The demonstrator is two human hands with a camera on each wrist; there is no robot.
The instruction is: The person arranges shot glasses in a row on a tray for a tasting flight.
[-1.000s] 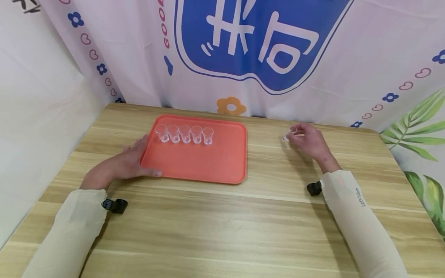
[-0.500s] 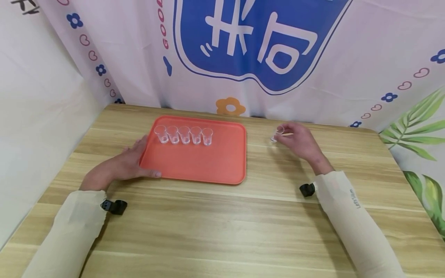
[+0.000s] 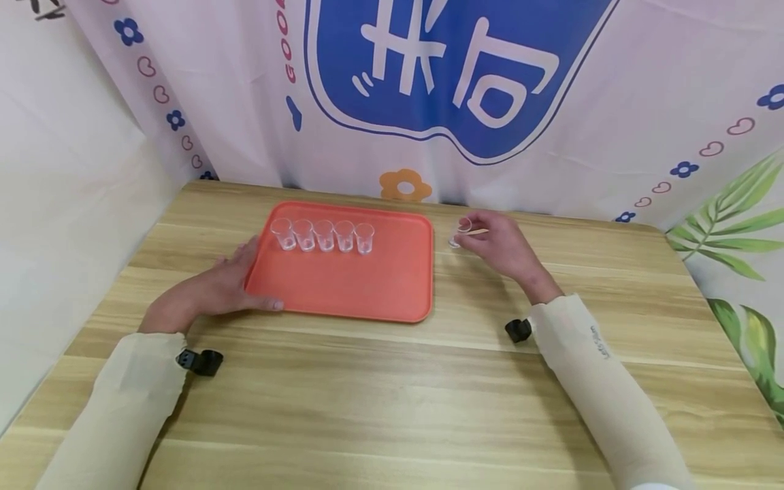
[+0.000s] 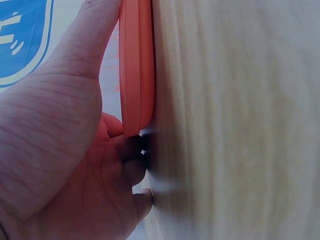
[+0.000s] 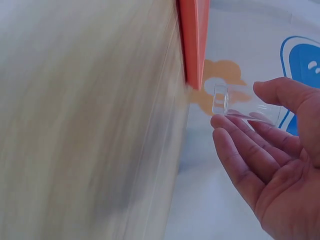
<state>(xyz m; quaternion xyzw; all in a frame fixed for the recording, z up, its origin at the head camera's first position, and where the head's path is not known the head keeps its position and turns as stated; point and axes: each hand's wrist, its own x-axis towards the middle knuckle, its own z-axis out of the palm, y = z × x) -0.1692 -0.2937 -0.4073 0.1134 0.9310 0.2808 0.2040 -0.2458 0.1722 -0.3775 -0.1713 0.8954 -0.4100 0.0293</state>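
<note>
A red tray (image 3: 343, 292) lies on the wooden table. My left hand (image 3: 229, 284) rests at its near left corner, thumb along the front rim and fingers spread beside the left edge. In the left wrist view, the tray's edge (image 4: 131, 65) passes between the thumb and the other fingers. Several clear shot glasses (image 3: 324, 237) stand upright in a row on the tray, toward its back left. To the right of the tray, my right hand (image 3: 497, 243) pinches another clear shot glass (image 5: 237, 100) between thumb and fingers, upright and above the tabletop.
A printed curtain (image 3: 245, 122) hangs directly behind the table's back edge. White cloth (image 3: 61, 204) borders the left side, and a leaf-patterned sheet (image 3: 729, 224) the right. Each wrist carries a small black camera (image 3: 208, 363).
My right hand has carried its shot glass leftward, close to the tray's right edge. The left hand, tray and row of glasses have stayed in place.
</note>
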